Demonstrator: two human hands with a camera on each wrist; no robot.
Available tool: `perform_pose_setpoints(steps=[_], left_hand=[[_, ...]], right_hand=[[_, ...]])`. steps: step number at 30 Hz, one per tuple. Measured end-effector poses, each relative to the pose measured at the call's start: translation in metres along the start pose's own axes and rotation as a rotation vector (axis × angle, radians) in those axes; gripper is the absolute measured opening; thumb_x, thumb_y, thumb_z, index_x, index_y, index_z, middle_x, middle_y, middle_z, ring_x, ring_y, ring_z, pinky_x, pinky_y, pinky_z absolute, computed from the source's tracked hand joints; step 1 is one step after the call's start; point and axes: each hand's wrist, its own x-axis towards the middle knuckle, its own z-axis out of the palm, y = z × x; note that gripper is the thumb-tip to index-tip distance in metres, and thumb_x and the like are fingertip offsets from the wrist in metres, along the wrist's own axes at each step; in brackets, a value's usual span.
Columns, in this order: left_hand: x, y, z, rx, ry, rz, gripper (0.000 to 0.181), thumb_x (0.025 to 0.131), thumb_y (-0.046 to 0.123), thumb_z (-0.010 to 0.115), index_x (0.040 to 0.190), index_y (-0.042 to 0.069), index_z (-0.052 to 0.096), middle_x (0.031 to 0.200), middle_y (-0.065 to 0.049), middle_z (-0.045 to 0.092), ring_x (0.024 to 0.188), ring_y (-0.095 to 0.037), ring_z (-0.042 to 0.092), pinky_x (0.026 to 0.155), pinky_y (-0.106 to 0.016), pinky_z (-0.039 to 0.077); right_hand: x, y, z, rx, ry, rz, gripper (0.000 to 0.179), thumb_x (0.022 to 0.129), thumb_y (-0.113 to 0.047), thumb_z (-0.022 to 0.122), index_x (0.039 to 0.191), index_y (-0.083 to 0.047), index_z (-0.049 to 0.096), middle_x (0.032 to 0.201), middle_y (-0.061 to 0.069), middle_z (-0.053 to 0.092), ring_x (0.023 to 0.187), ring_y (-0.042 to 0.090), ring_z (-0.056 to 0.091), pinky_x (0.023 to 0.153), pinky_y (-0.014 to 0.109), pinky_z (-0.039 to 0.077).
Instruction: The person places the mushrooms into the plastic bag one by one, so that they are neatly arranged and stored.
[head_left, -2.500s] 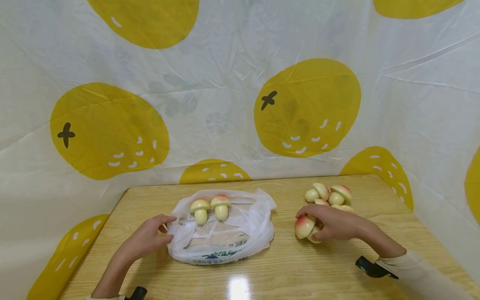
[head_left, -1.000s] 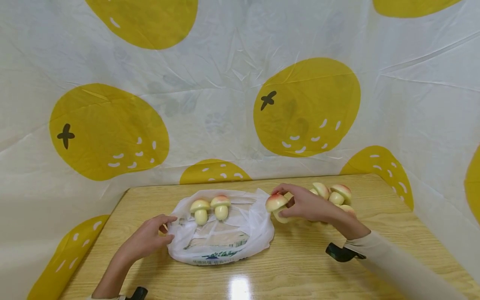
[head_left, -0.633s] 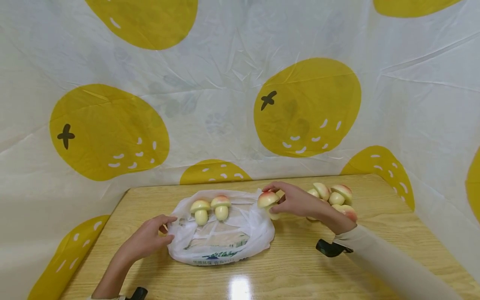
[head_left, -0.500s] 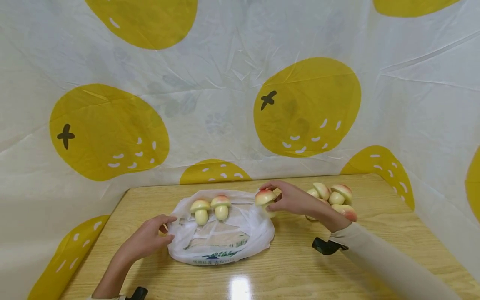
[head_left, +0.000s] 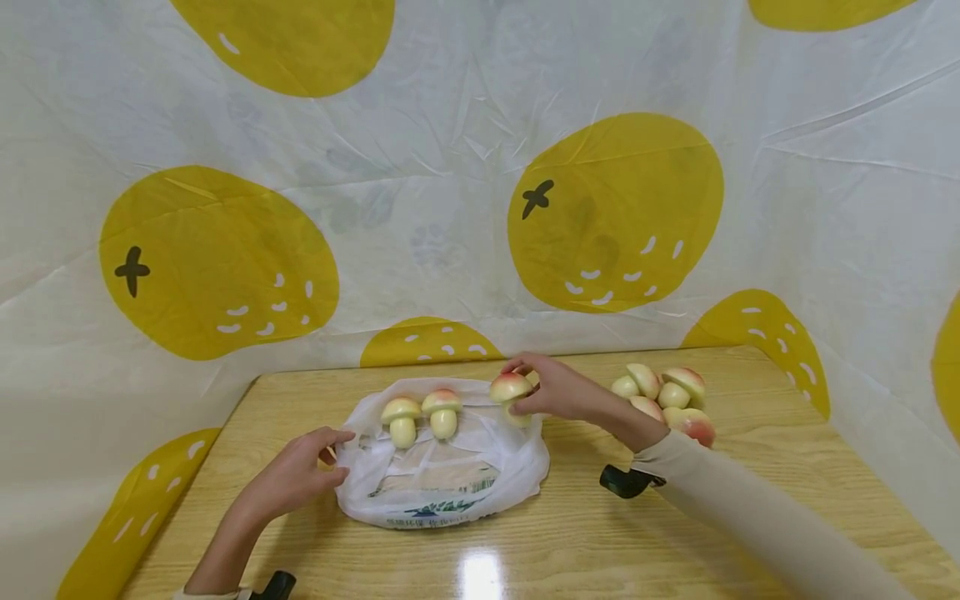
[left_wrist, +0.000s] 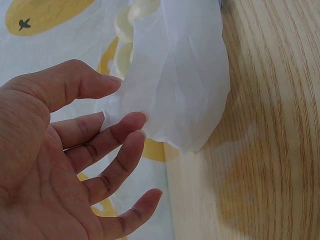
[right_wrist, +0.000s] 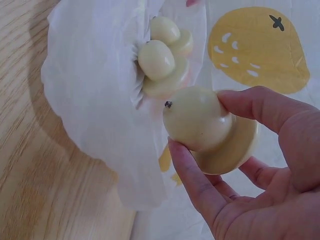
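In the head view my right hand (head_left: pixel 551 387) pinches a toy mushroom (head_left: pixel 510 387), cream-coloured with a red-blushed cap, over the right rim of a white plastic bag (head_left: pixel 525 467). The right wrist view shows thumb and fingers around the mushroom's stem (right_wrist: pixel 195 117). Inside the bag, near its back, two similar mushrooms (head_left: pixel 401 421) lie side by side. My left hand (head_left: pixel 296 471) holds the bag's left rim. In the left wrist view the film (left_wrist: pixel 172 85) covers the index fingertip, while the thumb tip is at its edge and the other fingers are loosely bent.
Several more toy mushrooms (head_left: pixel 678 392) lie in a cluster on the right of the wooden table (head_left: pixel 585 533), beyond my right forearm. A white curtain (head_left: pixel 427 225) printed with yellow fruit surrounds the table at the back and sides.
My right hand has taken a mushroom from beside the cluster and carried it left to the bag's right rim. My left hand and the two bagged mushrooms have stayed in place.
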Motion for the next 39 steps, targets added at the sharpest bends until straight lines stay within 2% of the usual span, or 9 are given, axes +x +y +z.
perform_pose_setpoints(steps=[15, 30, 39], left_hand=[[0.000, 0.001, -0.001, -0.007, -0.006, -0.001, 0.049, 0.088, 0.012, 0.075, 0.133, -0.003, 0.063, 0.108, -0.003, 0.066, 0.093, -0.019, 0.057, 0.070, -0.027, 0.049], [0.000, 0.001, 0.000, -0.001, 0.004, -0.011, 0.048, 0.087, 0.010, 0.077, 0.131, -0.003, 0.064, 0.111, -0.005, 0.067, 0.093, -0.019, 0.058, 0.069, -0.026, 0.050], [-0.001, 0.002, 0.000, -0.007, 0.001, -0.007, 0.049, 0.087, 0.012, 0.077, 0.131, -0.003, 0.064, 0.113, -0.007, 0.067, 0.093, -0.019, 0.059, 0.068, -0.026, 0.050]], right_hand=[[0.024, -0.005, 0.025, -0.081, 0.099, 0.024, 0.050, 0.079, -0.016, 0.086, 0.120, -0.002, 0.060, 0.117, 0.017, 0.063, 0.100, 0.025, 0.060, 0.080, 0.034, 0.050], [0.045, 0.000, 0.052, -0.115, 0.168, 0.141, 0.054, 0.077, -0.016, 0.089, 0.119, -0.002, 0.058, 0.111, 0.012, 0.062, 0.090, 0.021, 0.059, 0.076, 0.031, 0.051], [0.045, 0.006, 0.060, -0.173, 0.177, 0.156, 0.054, 0.077, -0.018, 0.089, 0.119, -0.003, 0.059, 0.110, 0.012, 0.057, 0.094, 0.023, 0.053, 0.079, 0.034, 0.046]])
